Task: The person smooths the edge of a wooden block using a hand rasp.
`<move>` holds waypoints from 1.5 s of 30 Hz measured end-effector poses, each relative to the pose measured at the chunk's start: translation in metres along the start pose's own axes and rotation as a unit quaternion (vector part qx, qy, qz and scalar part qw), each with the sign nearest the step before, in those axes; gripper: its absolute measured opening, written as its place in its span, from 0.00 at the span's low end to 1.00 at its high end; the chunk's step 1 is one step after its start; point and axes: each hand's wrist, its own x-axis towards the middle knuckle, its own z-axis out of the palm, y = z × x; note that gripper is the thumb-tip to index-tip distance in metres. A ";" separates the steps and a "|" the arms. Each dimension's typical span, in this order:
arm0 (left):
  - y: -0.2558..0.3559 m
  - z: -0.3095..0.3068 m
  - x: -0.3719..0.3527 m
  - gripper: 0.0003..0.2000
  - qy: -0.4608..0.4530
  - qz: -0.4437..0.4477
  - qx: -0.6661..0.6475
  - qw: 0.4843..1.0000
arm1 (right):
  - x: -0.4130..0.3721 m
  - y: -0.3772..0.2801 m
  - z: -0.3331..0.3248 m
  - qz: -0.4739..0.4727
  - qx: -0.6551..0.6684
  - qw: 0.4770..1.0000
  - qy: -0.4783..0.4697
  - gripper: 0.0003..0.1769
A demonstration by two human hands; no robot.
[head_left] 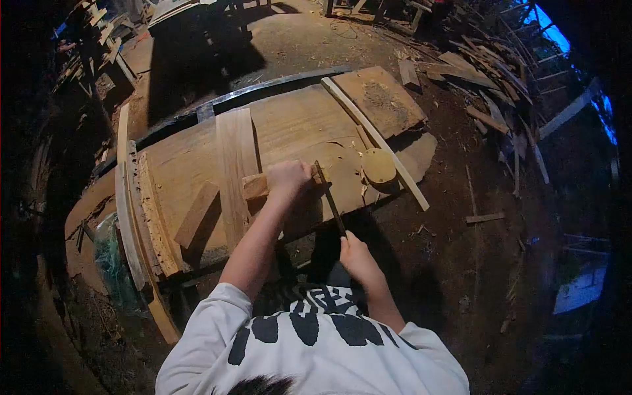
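My left hand (288, 176) is closed over a short wooden block (255, 187), pressing it on the wide wooden workbench (296, 125). One end of the block shows left of the fist, and a little of the other end shows on the right. Nearer my body, my right hand (360, 259) grips a long, narrow dark tool (331, 201), perhaps a file. This tool points away from me and crosses the right end of the block. Another wooden block (197, 214) and a flat plank (234, 158) lie to the left.
A round yellowish piece (378, 166) sits beside a long thin strip (375, 141) on the right of the bench. Long boards (135, 217) line its left end. Scrap wood (484, 82) is heaped on the dirt floor at the upper right.
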 end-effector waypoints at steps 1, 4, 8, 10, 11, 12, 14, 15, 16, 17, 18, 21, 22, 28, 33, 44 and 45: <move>-0.002 0.002 0.001 0.20 0.000 -0.003 0.001 1.000 | -0.001 0.005 0.003 0.008 0.001 1.000 0.004 0.16; -0.004 0.008 0.001 0.20 -0.007 0.003 0.007 1.000 | 0.013 0.006 0.008 -0.026 0.009 0.999 0.019 0.17; 0.002 -0.006 -0.008 0.20 -0.020 0.015 0.013 1.000 | 0.070 -0.014 0.009 -0.084 0.006 0.996 0.001 0.13; 0.005 -0.012 -0.006 0.20 -0.029 0.012 0.006 0.999 | 0.092 -0.020 0.013 -0.091 0.010 0.996 0.004 0.13; 0.004 -0.011 -0.006 0.20 -0.037 0.005 0.010 0.999 | 0.097 -0.020 0.016 -0.099 0.012 0.995 0.005 0.13; 0.004 -0.010 -0.005 0.21 -0.046 -0.002 0.013 0.999 | 0.085 -0.031 0.009 -0.099 0.022 0.995 0.006 0.13; 0.005 -0.012 -0.007 0.21 -0.049 -0.006 0.004 0.999 | 0.063 -0.025 0.006 -0.069 0.017 0.997 -0.002 0.14; 0.005 -0.014 -0.007 0.21 -0.048 -0.010 -0.003 0.999 | 0.050 -0.020 0.004 -0.043 0.012 0.999 -0.008 0.14; 0.005 -0.014 -0.006 0.21 -0.050 -0.011 -0.004 0.999 | 0.032 -0.017 0.001 -0.029 0.022 0.999 -0.010 0.14; 0.005 -0.015 -0.005 0.21 -0.044 -0.005 -0.003 0.999 | 0.017 -0.013 -0.002 -0.015 0.032 0.999 -0.011 0.14; 0.004 -0.013 -0.005 0.21 -0.039 0.000 -0.003 0.999 | 0.009 -0.008 -0.004 -0.013 0.032 0.999 -0.013 0.14; -0.001 0.000 -0.001 0.21 -0.032 0.013 0.008 0.999 | 0.000 0.000 -0.003 0.009 0.034 0.999 -0.012 0.15; 0.000 -0.004 -0.003 0.21 -0.037 0.014 0.008 0.999 | 0.010 -0.003 -0.002 -0.015 0.038 0.999 -0.013 0.15; 0.002 -0.011 -0.007 0.22 -0.031 0.018 -0.003 0.999 | 0.085 -0.024 0.006 -0.088 0.042 0.995 -0.005 0.15; 0.000 -0.004 -0.004 0.20 -0.038 0.010 0.004 0.999 | 0.062 -0.019 0.001 -0.054 0.014 0.998 -0.002 0.16; -0.002 0.000 -0.004 0.19 0.005 0.035 0.018 0.999 | 0.051 -0.024 -0.002 -0.076 0.045 0.996 0.000 0.16; 0.000 -0.003 -0.005 0.19 -0.001 0.033 0.018 0.999 | 0.069 -0.030 -0.001 -0.066 0.027 0.997 -0.023 0.16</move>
